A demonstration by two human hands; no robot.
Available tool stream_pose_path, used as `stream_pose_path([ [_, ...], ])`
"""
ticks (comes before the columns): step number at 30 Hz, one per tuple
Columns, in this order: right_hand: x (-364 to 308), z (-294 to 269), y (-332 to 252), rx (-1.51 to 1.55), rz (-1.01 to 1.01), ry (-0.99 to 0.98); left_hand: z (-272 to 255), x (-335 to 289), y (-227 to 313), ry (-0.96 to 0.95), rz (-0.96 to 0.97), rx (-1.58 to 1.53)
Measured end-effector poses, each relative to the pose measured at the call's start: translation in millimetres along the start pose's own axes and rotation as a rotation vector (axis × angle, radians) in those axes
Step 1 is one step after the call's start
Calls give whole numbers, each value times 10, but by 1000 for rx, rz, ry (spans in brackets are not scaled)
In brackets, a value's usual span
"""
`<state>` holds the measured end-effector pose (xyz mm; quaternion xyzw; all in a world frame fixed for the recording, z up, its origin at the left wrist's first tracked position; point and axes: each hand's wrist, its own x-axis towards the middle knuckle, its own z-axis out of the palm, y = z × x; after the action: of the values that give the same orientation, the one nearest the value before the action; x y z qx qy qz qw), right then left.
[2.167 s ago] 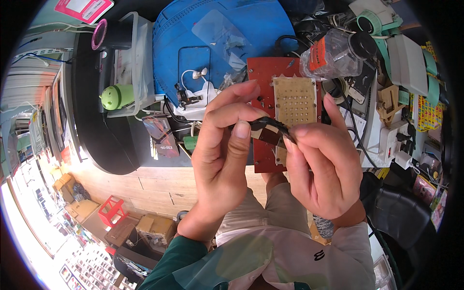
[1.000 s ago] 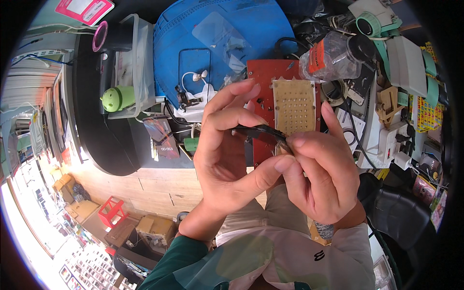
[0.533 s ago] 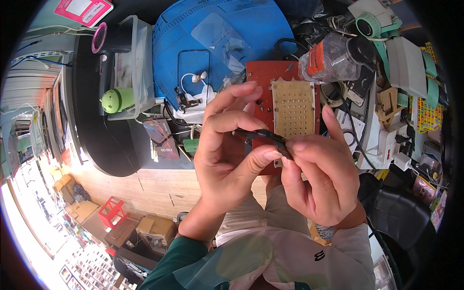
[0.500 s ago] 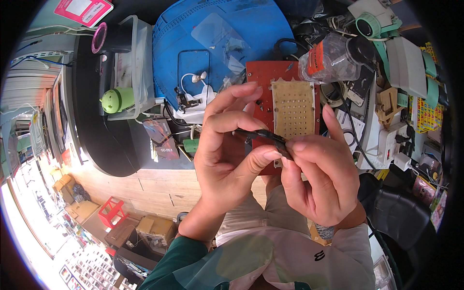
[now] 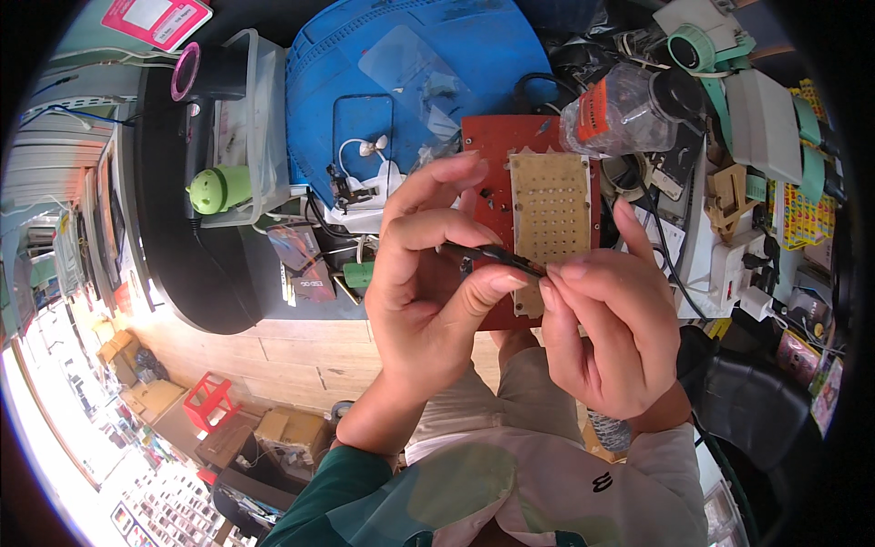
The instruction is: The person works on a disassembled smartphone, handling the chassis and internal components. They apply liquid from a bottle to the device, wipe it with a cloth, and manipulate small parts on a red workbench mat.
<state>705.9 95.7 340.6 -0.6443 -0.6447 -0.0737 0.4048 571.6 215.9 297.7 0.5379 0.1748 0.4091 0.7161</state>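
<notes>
A thin, flat black device part (image 5: 494,254) is held in the air in front of me, seen almost edge-on, so its exact kind cannot be told. My left hand (image 5: 428,283) grips it between thumb and index finger, with the other fingers raised and curled behind. At its right end my right hand (image 5: 611,333) has thumb and index fingertips pinched together on the edge; whatever small piece may lie between them is hidden. Below the hands lies a red board (image 5: 488,173) carrying a tan perforated plate (image 5: 551,201) with rows of holes.
A blue mat (image 5: 328,64) covers the back of the bench, with a clear jar (image 5: 629,109) to its right. At left stand a clear plastic bin (image 5: 264,118) and a green rounded figure (image 5: 219,190). Cables and a white power strip (image 5: 729,269) lie at right.
My right fingertips have shifted slightly right and pinch closer at the part's end. The part has tilted a little flatter; my left hand is nearly still.
</notes>
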Motion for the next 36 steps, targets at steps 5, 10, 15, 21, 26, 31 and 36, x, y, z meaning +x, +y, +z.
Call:
stream_pose_path([
  [5, -17, 30, -69, -45, 21, 112, -18, 34, -57, 147, -92, 13],
  [10, -409, 69, -307, 66, 107, -99, -142, 134, -95, 161, -287, -88],
  [15, -833, 507, -740, -169, 275, -525, -172, 190, -123, 104, -268, -105],
  [21, -363, 871, -718, -422, 377, -603, -222, 194, -103, 43, -260, -139],
  [26, -444, 1122, -632, -592, 335, -587, -227, 170, -79, 37, -281, -136],
  [31, -472, 1250, -618, -556, 373, -595, -208, 141, -61, 51, -262, -137],
  [36, -468, 1254, -597, -539, 323, -605, -206, 138, -62, 42, -247, -138],
])
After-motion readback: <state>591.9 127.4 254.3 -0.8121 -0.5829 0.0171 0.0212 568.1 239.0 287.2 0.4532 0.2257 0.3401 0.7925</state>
